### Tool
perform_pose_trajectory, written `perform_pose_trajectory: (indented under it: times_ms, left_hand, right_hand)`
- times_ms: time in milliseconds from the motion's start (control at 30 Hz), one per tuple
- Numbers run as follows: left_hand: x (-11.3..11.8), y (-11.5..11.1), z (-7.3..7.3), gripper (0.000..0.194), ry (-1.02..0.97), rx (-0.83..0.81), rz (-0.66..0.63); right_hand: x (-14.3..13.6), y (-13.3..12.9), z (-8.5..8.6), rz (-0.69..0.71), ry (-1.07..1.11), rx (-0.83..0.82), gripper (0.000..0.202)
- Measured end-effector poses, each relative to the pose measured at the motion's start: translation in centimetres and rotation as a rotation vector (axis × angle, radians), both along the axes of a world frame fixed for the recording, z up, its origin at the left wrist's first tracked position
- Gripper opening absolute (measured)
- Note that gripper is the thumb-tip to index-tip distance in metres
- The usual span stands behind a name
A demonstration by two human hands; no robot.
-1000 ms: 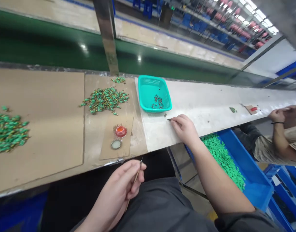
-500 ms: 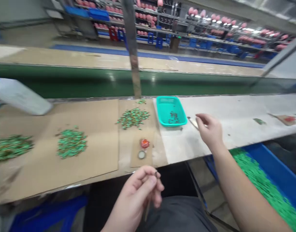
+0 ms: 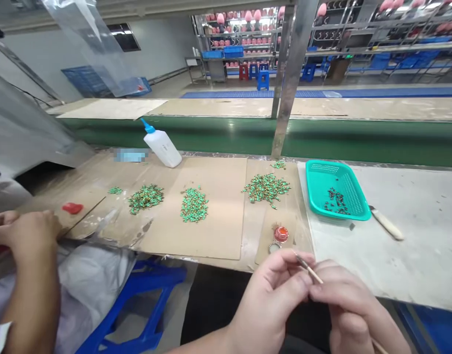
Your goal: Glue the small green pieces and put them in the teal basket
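My left hand [image 3: 273, 300] is closed in a pinch near the table's front edge; anything between its fingertips is too small to make out. Against it, my right hand [image 3: 354, 300] grips a thin wooden stick [image 3: 315, 275] with a dark, pointed end, which reaches the left fingertips. Just beyond my hands, a red bottle cap [image 3: 281, 233] with glossy red-orange stuff in it and a grey bottle cap [image 3: 274, 247] lie on a cardboard piece. A knife [image 3: 388, 223] with a pale handle rests beside a teal basket [image 3: 312, 191] holding small dark pieces.
Piles of small green-and-brown pieces [image 3: 267, 188] lie on the cardboard [image 3: 222, 221]. Behind them stands a tilted white bottle [image 3: 163, 147] with a blue nozzle. At left, a co-worker's hand [image 3: 30, 228] is near a red blob [image 3: 73, 208]. A blue stool [image 3: 148, 285] stands below.
My right hand has left the knife's side, come back to my left hand, and now holds the stick, earlier under the left hand. The view has swung left, showing the co-worker.
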State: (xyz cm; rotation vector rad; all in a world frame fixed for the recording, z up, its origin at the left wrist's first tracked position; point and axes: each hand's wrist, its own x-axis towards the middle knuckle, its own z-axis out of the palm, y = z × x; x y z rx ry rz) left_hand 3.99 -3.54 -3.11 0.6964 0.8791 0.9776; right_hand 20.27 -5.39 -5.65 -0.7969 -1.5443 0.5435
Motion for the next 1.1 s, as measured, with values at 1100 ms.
perform_pose_trajectory:
  times_ms: [1100]
  left_hand:
    - [-18.2,21.5,2.1,0.044,1.428,0.325,0.052]
  right_hand:
    - [5.2,4.5,-1.7,-0.252,0.282,-0.435,0.016]
